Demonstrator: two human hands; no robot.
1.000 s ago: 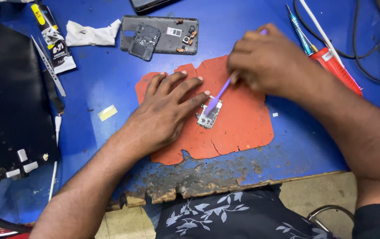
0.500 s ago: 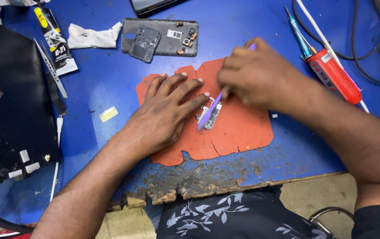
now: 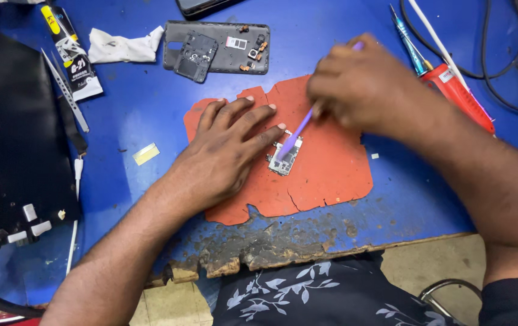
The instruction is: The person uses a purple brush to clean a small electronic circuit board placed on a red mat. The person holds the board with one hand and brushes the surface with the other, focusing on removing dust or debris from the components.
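The left hand (image 3: 223, 154) lies flat on an orange mat (image 3: 331, 175) in the middle of the blue tabletop (image 3: 138, 121), its fingers (image 3: 253, 118) spread wide and holding nothing. The fingertips rest right beside a small circuit board (image 3: 284, 159), and I cannot tell whether they touch it. The board sits on the mat near its centre.

The right hand (image 3: 361, 90), at about 1 o'clock from the board, has its fingers pinched narrow around a thin purple tool (image 3: 298, 131). The tool slants down toward 7 o'clock and its tip meets the top of the board.

At 11 o'clock from the mat lies a grey phone back cover (image 3: 217, 47), inner side up, with a darker camera plate and several small parts resting on it. Further toward 10 o'clock is a crumpled white tissue (image 3: 120, 47), and beside it a flattened glue tube (image 3: 72, 54), black and white with a yellow patch at its top end; its printing is too small to matter here. Metal tweezers (image 3: 66, 90) lie just beside the tube. A small pale yellow strip (image 3: 145, 154) sits at 9 o'clock from the mat.

At the far left a black sheet (image 3: 17, 139) carries small grey squares of tape. At 2 o'clock, a red-handled tool (image 3: 461, 96) lies close to the right wrist.
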